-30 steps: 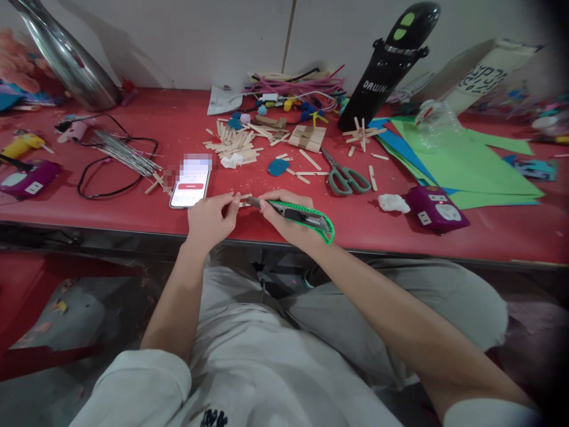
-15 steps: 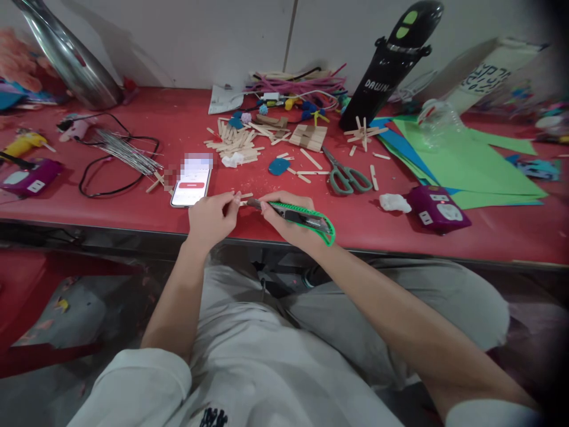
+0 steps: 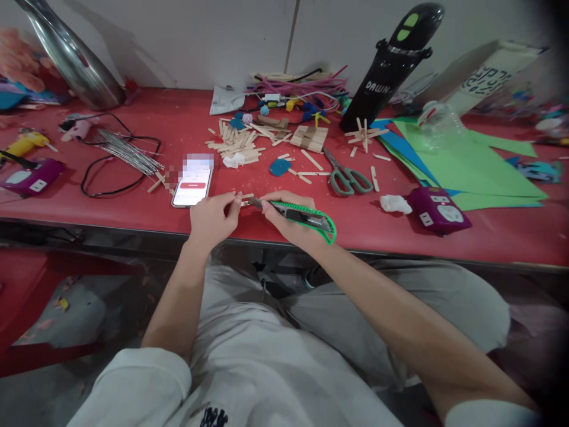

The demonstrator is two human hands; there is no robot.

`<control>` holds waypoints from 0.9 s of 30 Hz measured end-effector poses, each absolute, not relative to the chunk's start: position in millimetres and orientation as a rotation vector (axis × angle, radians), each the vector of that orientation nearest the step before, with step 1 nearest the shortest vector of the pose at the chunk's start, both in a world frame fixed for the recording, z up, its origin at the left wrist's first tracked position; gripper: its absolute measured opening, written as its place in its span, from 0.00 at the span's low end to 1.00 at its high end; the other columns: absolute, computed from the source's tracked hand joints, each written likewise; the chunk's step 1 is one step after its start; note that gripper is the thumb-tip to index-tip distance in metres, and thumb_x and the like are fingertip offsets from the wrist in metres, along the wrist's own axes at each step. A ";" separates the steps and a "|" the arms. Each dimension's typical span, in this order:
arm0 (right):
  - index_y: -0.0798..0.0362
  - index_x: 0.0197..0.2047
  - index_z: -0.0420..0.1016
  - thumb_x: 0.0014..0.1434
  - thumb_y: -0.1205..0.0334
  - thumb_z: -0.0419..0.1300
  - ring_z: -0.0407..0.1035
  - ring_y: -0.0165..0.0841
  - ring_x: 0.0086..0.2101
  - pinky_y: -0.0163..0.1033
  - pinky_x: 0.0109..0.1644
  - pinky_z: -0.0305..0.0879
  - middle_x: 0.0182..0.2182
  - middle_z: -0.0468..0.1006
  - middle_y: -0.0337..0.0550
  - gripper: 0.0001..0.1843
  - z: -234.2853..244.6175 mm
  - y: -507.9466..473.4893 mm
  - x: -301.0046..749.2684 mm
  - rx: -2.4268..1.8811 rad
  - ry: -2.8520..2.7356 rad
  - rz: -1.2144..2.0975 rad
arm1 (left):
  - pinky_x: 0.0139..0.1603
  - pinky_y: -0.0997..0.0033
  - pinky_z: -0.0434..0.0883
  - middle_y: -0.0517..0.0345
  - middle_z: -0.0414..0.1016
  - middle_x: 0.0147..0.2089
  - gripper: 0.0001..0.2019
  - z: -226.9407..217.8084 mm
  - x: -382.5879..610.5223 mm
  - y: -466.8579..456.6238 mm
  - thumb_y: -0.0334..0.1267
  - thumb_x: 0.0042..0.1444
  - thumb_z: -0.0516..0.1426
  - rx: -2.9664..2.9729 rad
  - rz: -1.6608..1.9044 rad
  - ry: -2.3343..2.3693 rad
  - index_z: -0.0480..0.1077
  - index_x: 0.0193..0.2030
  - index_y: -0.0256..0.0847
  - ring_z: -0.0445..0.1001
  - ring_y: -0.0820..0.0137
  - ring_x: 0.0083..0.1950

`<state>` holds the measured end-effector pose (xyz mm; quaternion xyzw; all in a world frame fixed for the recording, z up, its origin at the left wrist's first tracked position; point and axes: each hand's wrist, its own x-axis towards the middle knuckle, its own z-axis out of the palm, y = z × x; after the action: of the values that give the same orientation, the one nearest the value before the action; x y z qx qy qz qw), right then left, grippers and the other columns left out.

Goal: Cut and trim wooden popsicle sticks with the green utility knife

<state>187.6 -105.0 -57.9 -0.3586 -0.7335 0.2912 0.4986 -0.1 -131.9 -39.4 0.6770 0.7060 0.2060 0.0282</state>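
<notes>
My right hand (image 3: 287, 222) is closed round a green utility knife (image 3: 306, 217), whose blade tip points left onto a small wooden stick (image 3: 244, 198) at the front of the red table (image 3: 133, 201). Pinching that stick at its left end are the fingers of my left hand (image 3: 212, 217). Both hands rest near the table's front edge, just right of a phone (image 3: 192, 185) lying face up.
A heap of wooden sticks (image 3: 235, 142), green scissors (image 3: 347, 176), a blue piece (image 3: 278, 167) and a white lump (image 3: 393, 203) lie behind the hands. Green and blue paper sheets (image 3: 462, 169), a purple box (image 3: 438, 210) and a black bottle (image 3: 386, 71) stand right. Cables and wires (image 3: 120, 157) lie left.
</notes>
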 end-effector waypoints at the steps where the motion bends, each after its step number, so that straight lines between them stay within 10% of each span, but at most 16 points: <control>1: 0.49 0.38 0.81 0.63 0.54 0.62 0.79 0.33 0.31 0.38 0.41 0.76 0.33 0.85 0.40 0.09 -58.2 -104.6 187.3 -0.867 -1.765 0.696 | 0.31 0.67 0.58 0.52 0.83 0.36 0.18 -39.3 -0.3 -131.7 0.48 0.66 0.49 2.091 0.633 2.178 0.80 0.40 0.45 0.78 0.61 0.38; 27: 0.48 0.39 0.81 0.63 0.52 0.63 0.80 0.34 0.33 0.39 0.42 0.76 0.33 0.85 0.41 0.10 -59.3 -103.7 186.6 -0.887 -1.738 0.737 | 0.31 0.66 0.56 0.52 0.81 0.34 0.19 -39.6 -0.7 -131.1 0.49 0.66 0.48 2.089 0.602 2.197 0.80 0.41 0.45 0.76 0.61 0.36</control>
<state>186.6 -103.7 -59.3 -0.3672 -0.7200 0.3051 0.5037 -0.7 -131.1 -39.6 0.6756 0.7106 0.1948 0.0254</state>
